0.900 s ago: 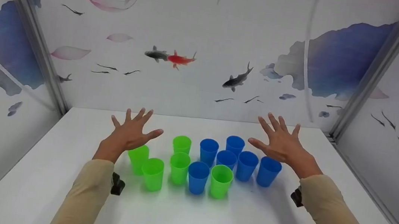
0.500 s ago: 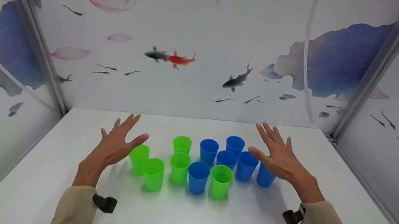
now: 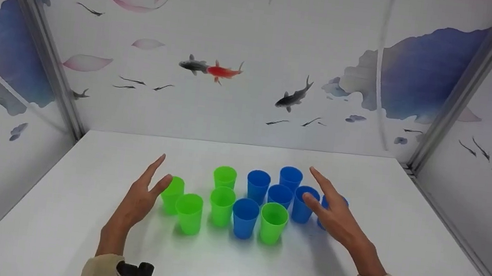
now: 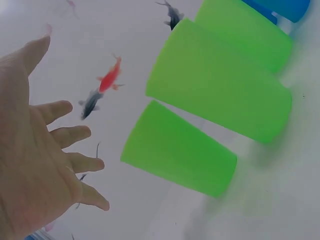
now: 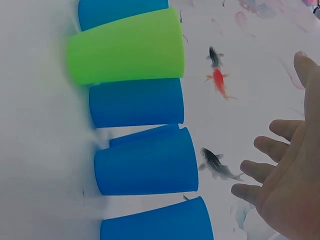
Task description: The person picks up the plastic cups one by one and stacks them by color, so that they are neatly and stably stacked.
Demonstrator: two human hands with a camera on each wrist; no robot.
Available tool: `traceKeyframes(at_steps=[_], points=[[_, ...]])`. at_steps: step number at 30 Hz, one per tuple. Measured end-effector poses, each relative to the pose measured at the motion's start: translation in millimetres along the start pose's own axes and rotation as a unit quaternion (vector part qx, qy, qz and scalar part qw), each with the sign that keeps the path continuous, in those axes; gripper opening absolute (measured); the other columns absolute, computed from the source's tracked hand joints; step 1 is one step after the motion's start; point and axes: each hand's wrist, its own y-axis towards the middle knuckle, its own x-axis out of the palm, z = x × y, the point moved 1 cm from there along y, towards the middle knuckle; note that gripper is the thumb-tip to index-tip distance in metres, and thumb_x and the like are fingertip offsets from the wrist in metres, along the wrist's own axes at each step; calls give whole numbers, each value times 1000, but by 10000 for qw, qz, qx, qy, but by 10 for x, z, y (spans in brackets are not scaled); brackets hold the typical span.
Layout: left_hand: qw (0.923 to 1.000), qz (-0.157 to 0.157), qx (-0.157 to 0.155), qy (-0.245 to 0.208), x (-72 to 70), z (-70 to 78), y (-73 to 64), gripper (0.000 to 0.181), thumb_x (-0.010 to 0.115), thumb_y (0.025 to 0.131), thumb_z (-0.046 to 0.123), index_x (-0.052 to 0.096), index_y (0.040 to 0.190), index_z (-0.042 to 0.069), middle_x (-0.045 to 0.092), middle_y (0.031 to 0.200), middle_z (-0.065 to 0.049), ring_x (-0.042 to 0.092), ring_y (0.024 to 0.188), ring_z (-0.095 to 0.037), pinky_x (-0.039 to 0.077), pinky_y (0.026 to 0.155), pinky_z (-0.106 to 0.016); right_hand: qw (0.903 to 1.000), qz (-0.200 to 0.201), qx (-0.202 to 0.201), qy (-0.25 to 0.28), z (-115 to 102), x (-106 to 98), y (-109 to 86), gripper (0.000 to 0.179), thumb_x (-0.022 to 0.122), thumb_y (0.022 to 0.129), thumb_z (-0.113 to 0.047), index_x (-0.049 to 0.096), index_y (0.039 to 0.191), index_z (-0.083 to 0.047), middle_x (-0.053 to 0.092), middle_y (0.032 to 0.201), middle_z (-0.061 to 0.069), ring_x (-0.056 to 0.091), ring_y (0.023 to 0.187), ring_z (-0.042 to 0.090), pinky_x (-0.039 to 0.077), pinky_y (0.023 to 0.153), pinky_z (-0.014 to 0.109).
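Left hand: thumb and fingers spread, held apart from the cups. Nearest it is the outermost green cup, just inward of the thumb, which covers a bit of its rim in the head view.

Right hand: also spread, clear of the cups; its thumb overlaps one blue cup. Outermost blue cup is mostly hidden behind that hand in the head view, cut off at the bottom in the right wrist view.

Eleven cups total – five green, six blue – all upright on the white table, mostly between the hands. Farthest green cup: base hidden by the green one in front.

Head view shows only thumb plus one finger per hand – wrist views show all five digits, palms cropped.
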Motion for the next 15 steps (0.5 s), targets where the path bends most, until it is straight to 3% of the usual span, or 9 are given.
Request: traceKeyframes(at_steps=[7,11,15], points=[[9986,-91,36,-525,-19,-120,20,65,48,105,37,21,161,17,17,169,-11,15,156,-40,17,123,-63,9949,366,27,942,18,102,7,59,60,100,-30,37,154,-20,43,157,11,44,144,36,42,112,61],[9970,-123,3,-764,4,-246,36,67,53,104,32,22,160,13,21,167,-15,20,154,-43,22,123,-60,9946,329,-77,981,43,195,15,59,65,97,-26,42,151,-17,50,152,10,51,139,32,48,108,55],[9940,-208,-181,-1059,48,-382,50,70,57,102,30,21,160,12,24,166,-16,24,152,-43,26,122,-59,9953,43,-14,963,60,288,12,65,71,93,-27,42,150,-15,49,152,10,51,138,33,48,108,55]])
